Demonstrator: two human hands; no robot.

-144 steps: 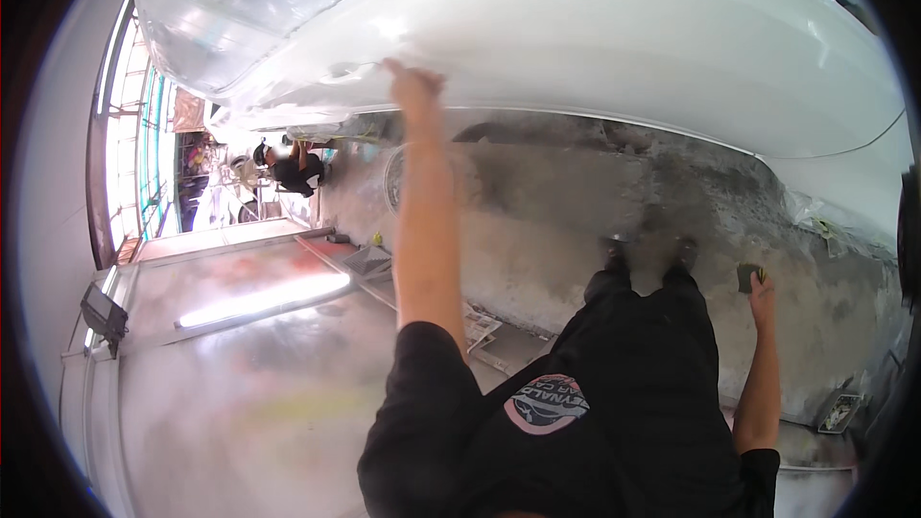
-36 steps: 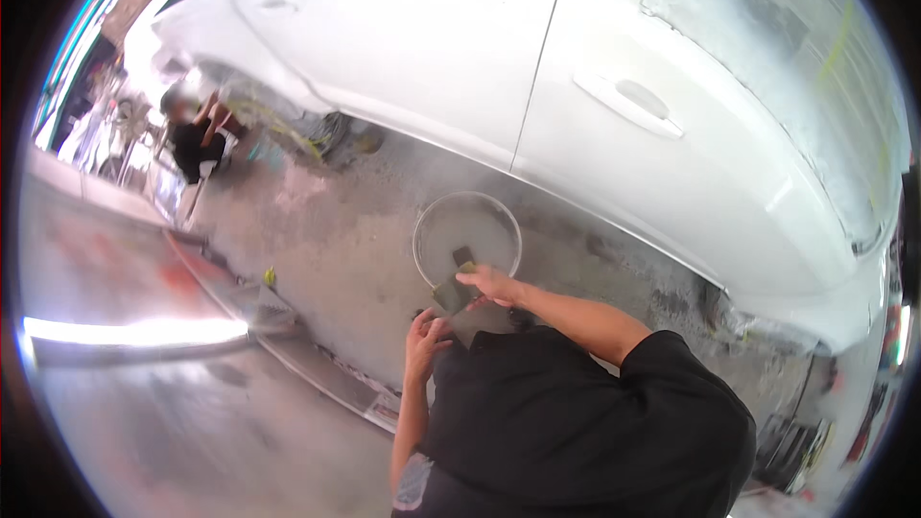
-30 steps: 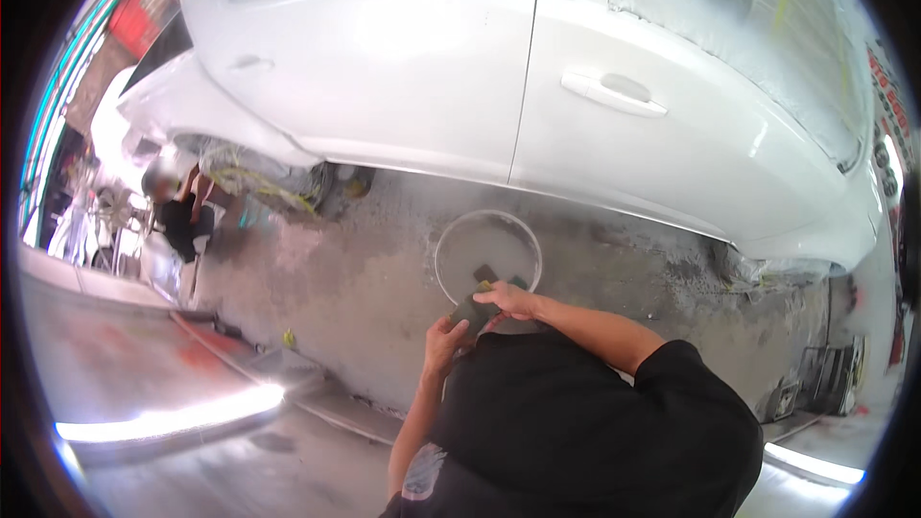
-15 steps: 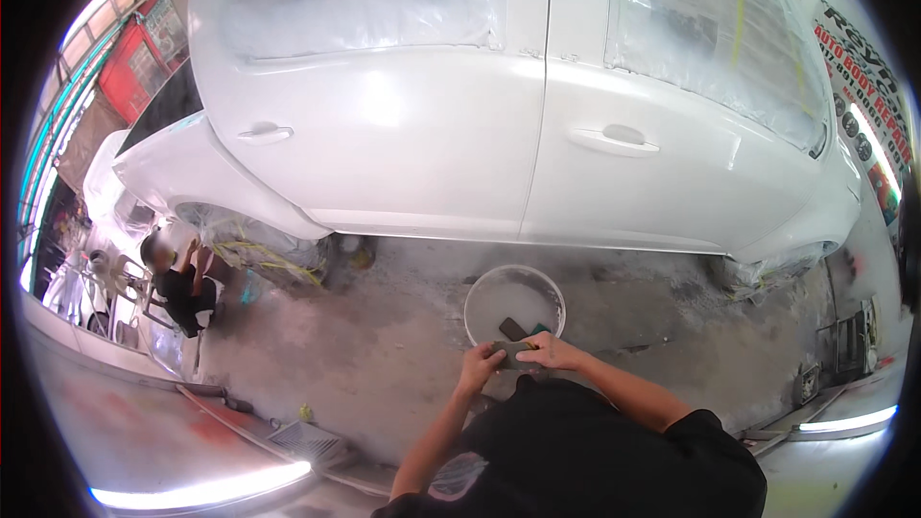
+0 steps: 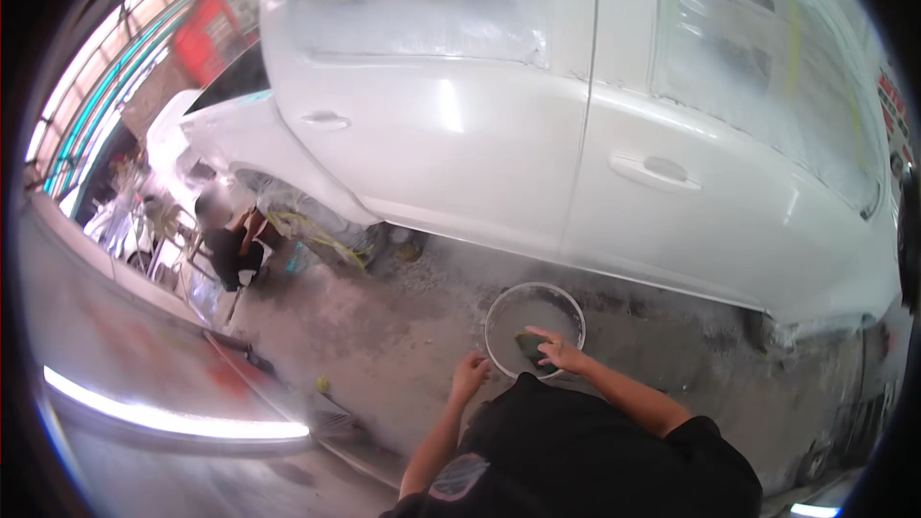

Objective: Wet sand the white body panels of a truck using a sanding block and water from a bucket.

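Over a round, pale-rimmed bucket (image 5: 490, 307), my right hand (image 5: 558, 352) reaches in with its fingers stretched apart. A dark green, flat pad (image 5: 531, 349) shows just by those fingers; I cannot tell whether they touch it. My left hand (image 5: 469, 376) hovers beside the bucket's left rim. Its fingers are loosely bent and apart, and nothing shows in them. Beyond the bucket stands a white car (image 5: 460, 153), its windows covered with paper and plastic film.
At the left, a person in dark clothes (image 5: 230, 249) crouches by the car's film-wrapped wheel (image 5: 312, 221). A bright tube light (image 5: 173, 422) and a low wall (image 5: 125, 278) lie on the left. Grey, stained concrete floor (image 5: 413, 326) runs between the car and me.
My hands have come apart from the grey-green pad they both held. The right has gone down over the bucket, the left has drawn aside. The view has tilted and shifted.
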